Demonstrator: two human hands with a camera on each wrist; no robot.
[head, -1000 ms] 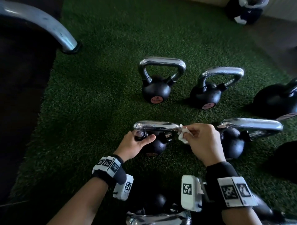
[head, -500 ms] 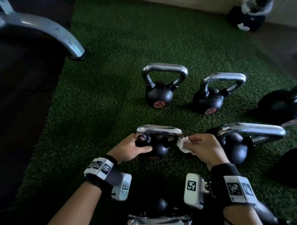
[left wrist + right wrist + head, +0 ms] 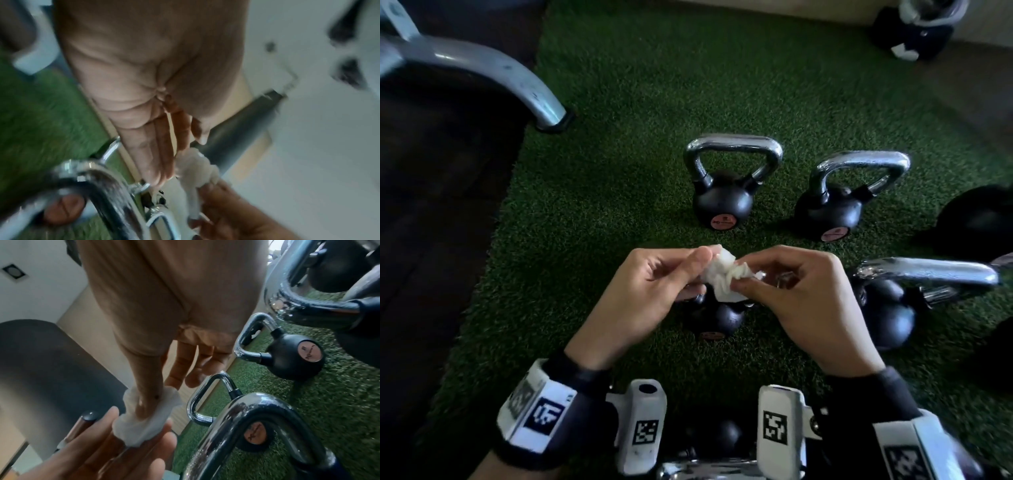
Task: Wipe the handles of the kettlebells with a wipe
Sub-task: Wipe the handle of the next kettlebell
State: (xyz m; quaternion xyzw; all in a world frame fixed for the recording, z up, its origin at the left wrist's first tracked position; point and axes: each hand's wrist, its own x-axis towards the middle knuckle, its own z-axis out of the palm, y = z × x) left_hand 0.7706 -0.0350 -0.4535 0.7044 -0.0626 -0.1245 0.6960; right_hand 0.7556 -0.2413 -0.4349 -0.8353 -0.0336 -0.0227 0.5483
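A crumpled white wipe [image 3: 722,277] is held between both hands above the near small kettlebell [image 3: 717,320], whose handle is hidden behind them. My left hand [image 3: 698,263] pinches the wipe's left end, my right hand [image 3: 743,279] pinches its right end. In the right wrist view the wipe [image 3: 144,418] sits round my right thumb, with the left hand's fingers [image 3: 115,431] on it. The left wrist view, blurred, shows the wipe [image 3: 195,167] at my left fingertips and a chrome handle [image 3: 98,183] below. Neither hand touches a kettlebell.
Two more small kettlebells [image 3: 724,202] [image 3: 828,212] stand behind on the green turf [image 3: 619,171]. A larger one [image 3: 887,315] stands at the right, with another dark weight [image 3: 979,222] beyond it. A grey machine leg [image 3: 482,72] ends at the turf's far left.
My left hand let go of the near kettlebell and rose to the wipe. My right hand lifted the wipe off the handle's right end; both hands now meet above it.
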